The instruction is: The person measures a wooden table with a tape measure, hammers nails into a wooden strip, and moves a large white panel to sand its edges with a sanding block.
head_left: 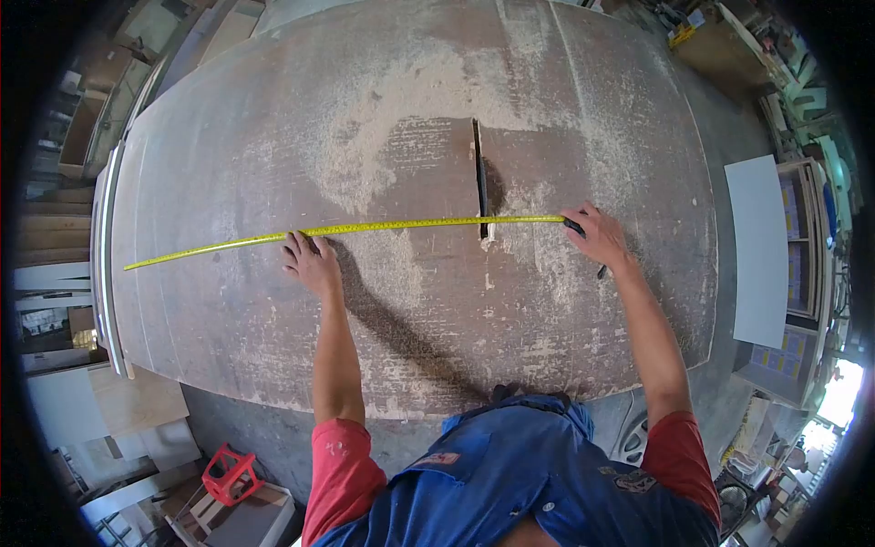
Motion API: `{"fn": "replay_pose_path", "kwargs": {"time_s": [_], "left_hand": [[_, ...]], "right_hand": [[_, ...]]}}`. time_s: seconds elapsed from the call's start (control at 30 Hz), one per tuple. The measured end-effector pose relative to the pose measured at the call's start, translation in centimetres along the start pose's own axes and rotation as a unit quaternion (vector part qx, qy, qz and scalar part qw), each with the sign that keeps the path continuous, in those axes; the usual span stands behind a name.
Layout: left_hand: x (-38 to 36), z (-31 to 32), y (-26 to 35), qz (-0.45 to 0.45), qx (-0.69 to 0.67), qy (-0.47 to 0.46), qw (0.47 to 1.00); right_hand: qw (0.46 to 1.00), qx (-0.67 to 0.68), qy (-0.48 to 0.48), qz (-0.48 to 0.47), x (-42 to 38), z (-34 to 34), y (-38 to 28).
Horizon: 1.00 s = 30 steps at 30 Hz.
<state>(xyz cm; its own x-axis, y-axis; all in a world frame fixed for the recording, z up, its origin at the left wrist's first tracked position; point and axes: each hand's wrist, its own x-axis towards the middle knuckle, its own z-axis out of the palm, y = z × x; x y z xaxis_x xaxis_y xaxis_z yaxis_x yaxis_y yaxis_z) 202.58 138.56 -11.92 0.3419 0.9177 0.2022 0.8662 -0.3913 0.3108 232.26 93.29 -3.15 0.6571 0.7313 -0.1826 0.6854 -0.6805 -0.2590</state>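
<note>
A yellow tape measure (392, 225) is stretched across the large wooden board (228, 337), which has sawdust scattered on it. Its far end reaches the board's left side. My left hand (313, 264) rests on the board at the tape's lower edge, fingertips touching the blade and fingers apart. Closed round the dark tape case, my right hand (597, 237) is at the blade's right end; the case is partly hidden by the fingers. Between my hands the blade crosses the lower part of a long dark slot (480, 173) in the board.
A red plastic stool (230, 474) stands on the floor at lower left. Stacked panels and boards line the left side. To the right are a white panel (756, 246) and shelving. Wood pieces and a yellow tool lie at upper right.
</note>
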Motion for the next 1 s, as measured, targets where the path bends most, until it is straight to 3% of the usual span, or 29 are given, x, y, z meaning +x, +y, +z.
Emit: {"fn": "replay_pose_path", "kwargs": {"time_s": [0.27, 0.43, 0.57, 0.87, 1.0], "left_hand": [[0.0, -0.5, 0.8, -0.007, 0.036, -0.01, 0.999], [0.1, -0.1, 0.4, -0.002, 0.045, -0.003, 0.999], [0.2, 0.3, 0.4, -0.007, 0.053, 0.0, 0.999], [0.0, -0.1, 0.5, 0.01, 0.04, 0.002, 0.999], [0.1, 0.0, 0.4, 0.006, 0.039, 0.007, 0.999]], "right_hand": [[0.998, -0.046, 0.025, -0.028, -0.8, -0.1, 1.1], [0.994, -0.07, 0.078, -0.015, -3.2, -0.2, 6.2], [0.997, -0.065, 0.033, 0.034, -3.7, -0.3, 6.6], [0.999, -0.012, 0.021, 0.039, 1.2, 0.9, -3.3], [0.999, 0.011, 0.045, -0.004, 2.3, 1.8, -5.4]]}}
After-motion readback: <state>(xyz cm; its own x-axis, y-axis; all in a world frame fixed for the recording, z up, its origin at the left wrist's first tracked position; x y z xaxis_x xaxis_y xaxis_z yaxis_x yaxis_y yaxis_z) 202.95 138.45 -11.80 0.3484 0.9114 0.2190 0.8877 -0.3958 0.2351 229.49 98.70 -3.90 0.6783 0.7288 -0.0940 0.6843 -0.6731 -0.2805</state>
